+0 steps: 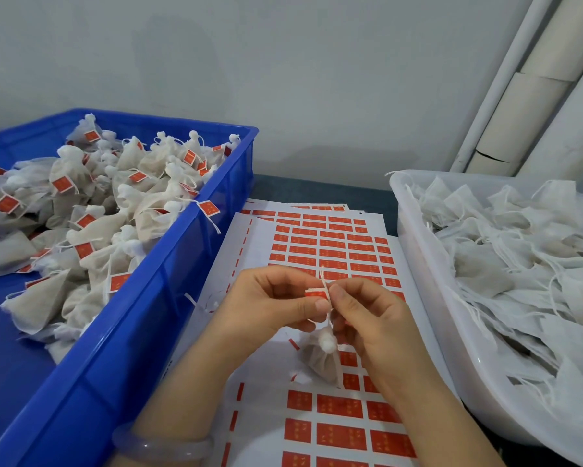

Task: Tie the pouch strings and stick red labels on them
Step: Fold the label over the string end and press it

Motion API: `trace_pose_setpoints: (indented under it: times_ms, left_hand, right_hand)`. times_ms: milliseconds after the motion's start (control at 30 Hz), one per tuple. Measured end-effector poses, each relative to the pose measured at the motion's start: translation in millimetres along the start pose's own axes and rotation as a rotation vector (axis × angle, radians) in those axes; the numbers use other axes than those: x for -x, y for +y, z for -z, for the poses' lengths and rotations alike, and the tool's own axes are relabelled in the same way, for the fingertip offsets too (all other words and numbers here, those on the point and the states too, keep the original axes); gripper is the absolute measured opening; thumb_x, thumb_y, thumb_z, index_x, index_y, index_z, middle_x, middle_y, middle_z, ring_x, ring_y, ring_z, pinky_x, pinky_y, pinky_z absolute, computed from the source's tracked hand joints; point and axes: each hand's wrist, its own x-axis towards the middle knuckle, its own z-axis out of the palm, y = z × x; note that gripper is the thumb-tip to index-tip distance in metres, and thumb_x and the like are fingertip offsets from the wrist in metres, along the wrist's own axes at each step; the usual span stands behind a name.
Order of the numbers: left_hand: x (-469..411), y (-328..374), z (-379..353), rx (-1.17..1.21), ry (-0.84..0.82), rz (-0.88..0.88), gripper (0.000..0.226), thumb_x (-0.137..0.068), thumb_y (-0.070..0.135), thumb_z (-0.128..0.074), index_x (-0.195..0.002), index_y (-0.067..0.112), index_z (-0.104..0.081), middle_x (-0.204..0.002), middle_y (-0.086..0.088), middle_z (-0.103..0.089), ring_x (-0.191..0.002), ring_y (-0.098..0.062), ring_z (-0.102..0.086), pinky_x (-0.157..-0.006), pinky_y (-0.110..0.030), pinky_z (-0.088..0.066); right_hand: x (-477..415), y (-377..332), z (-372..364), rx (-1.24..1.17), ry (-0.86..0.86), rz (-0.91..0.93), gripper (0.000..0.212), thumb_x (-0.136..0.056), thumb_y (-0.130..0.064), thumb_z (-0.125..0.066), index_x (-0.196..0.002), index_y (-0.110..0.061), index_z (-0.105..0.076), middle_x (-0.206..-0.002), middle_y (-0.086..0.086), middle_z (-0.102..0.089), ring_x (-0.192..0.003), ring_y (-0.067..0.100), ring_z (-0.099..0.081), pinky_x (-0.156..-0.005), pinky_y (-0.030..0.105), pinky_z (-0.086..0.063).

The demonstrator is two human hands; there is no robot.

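Note:
A small white pouch (323, 358) hangs by its white strings (326, 285) between my hands, just above the label sheets. My left hand (269, 301) pinches a red label (315, 293) against the strings with thumb and fingers. My right hand (367, 315) pinches the strings from the other side. The pouch's gathered top sits right below my fingertips; its body rests low over the sheets of red labels (333, 254).
A blue crate (168, 274) on the left holds several tied pouches with red labels (81, 210). A white bin (428, 274) on the right holds several loose untied pouches (505, 264). A grey wall and white pipes (505, 82) stand behind.

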Motion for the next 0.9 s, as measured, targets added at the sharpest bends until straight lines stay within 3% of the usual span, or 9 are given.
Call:
trace_pose_setpoints:
  times_ms: [167,500,600,667,900]
  left_hand:
    - [-1,1,-1,-0.023,0.061,0.003,0.022,-0.054,0.027,-0.071,-0.076,0.028,-0.073,-0.073,0.009,-0.073,-0.064,-0.014,-0.071,-0.051,-0.017,-0.052]
    - [-2,-3,-1,-0.092,0.048,-0.027,0.026,-0.060,0.028,-0.070,-0.086,0.026,-0.072,-0.077,0.014,-0.073,-0.069,-0.009,-0.071,-0.054,-0.014,-0.052]
    - [-3,-4,-1,-0.090,0.058,-0.034,0.018,-0.068,0.022,-0.070,-0.085,0.022,-0.072,-0.076,0.012,-0.073,-0.068,-0.010,-0.071,-0.054,-0.015,-0.052]
    - [-3,-5,-2,-0.090,0.058,-0.051,0.013,-0.071,0.019,-0.069,-0.083,0.022,-0.072,-0.073,0.011,-0.072,-0.065,-0.011,-0.070,-0.053,-0.014,-0.052]
    - [-4,-11,-5,-0.176,0.053,-0.101,0.015,-0.063,0.035,-0.063,-0.075,0.028,-0.070,-0.069,0.009,-0.071,-0.061,-0.012,-0.069,-0.055,-0.015,-0.053]
  right_hand:
    - [1,-5,1,0.082,0.059,0.121,0.018,-0.061,-0.050,-0.058,-0.071,-0.037,-0.065,-0.074,-0.026,-0.067,-0.075,-0.002,-0.064,-0.056,0.006,-0.048]
    - [-1,2,2,0.135,0.056,0.127,0.019,-0.066,-0.048,-0.056,-0.078,-0.034,-0.063,-0.077,-0.027,-0.066,-0.077,-0.005,-0.062,-0.055,0.004,-0.046]
    - [-2,5,2,0.163,0.050,0.132,0.004,-0.079,-0.037,-0.060,-0.079,-0.033,-0.061,-0.078,-0.026,-0.065,-0.078,-0.004,-0.062,-0.058,0.005,-0.047]
    - [-1,8,1,0.165,0.045,0.148,0.008,-0.085,-0.027,-0.061,-0.078,-0.032,-0.060,-0.076,-0.024,-0.065,-0.076,-0.002,-0.062,-0.060,0.005,-0.048]
    - [1,11,-6,0.235,0.070,0.230,0.021,-0.090,-0.015,-0.054,-0.074,-0.028,-0.053,-0.072,-0.019,-0.059,-0.072,0.002,-0.058,-0.059,0.007,-0.047]
